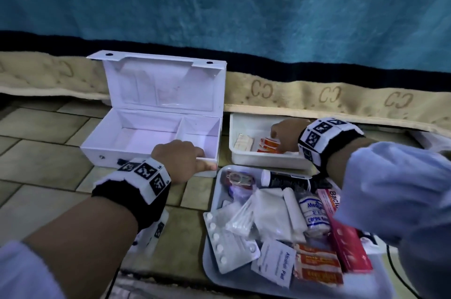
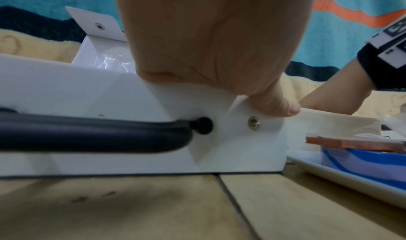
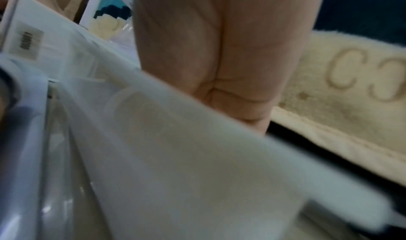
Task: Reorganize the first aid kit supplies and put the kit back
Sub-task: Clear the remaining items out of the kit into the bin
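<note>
The white first aid kit box [image 1: 102,138] stands on the floor with its lid [image 1: 156,84] upright, and both compartments look bare. My left hand [image 1: 192,159] grips the box's front wall near the right corner, thumb outside; the left wrist view shows the thumb [image 2: 279,104] above a snap stud [image 2: 254,123]. My right hand [image 1: 284,134] reaches down into a white bin [image 1: 263,159], fingertips at orange-red packets [image 1: 268,143]. The bin wall [image 3: 175,139] hides those fingers in the blurred right wrist view.
A white tray [image 1: 214,191] in front of the bin holds a blister pack [image 1: 227,247], crepe bandage roll [image 1: 314,213], pink box [image 1: 349,242], alcohol pad [image 1: 275,264] and several other supplies. A beige-edged blanket [image 1: 341,98] hangs behind. Tiled floor [image 1: 48,147] lies to the left.
</note>
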Available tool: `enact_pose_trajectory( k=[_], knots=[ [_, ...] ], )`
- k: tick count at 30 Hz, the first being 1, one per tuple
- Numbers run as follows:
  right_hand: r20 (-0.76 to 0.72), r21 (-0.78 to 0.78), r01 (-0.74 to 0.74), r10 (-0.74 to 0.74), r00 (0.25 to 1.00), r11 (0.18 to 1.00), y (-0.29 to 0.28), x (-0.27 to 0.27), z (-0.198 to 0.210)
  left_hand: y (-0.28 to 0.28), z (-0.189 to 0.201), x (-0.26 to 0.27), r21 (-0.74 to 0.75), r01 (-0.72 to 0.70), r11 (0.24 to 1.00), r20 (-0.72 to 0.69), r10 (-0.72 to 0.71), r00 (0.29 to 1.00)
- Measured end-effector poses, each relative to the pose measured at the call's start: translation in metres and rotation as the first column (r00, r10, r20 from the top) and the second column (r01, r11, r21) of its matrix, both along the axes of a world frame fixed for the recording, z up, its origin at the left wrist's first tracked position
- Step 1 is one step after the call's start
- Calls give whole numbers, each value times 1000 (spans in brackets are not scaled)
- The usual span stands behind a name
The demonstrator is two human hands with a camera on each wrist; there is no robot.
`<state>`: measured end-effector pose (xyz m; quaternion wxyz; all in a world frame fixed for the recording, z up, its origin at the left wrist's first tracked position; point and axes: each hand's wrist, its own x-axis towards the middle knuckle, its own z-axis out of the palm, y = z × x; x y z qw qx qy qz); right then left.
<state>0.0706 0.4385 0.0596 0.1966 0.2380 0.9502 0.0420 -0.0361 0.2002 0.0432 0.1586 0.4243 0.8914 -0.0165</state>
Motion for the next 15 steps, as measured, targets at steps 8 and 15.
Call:
enact_pose_trajectory(
  k=[8, 15],
  knots=[
    [-53, -63, 99, -102, 993, 993, -1, -7, -12, 0, -4, -2, 31, 10, 999, -20, -9, 1000],
    [-57, -88, 105, -110, 992, 991, -2, -7, -11, 0, -4, -2, 28, 13, 1000, -14, -13, 1000]
  ],
)
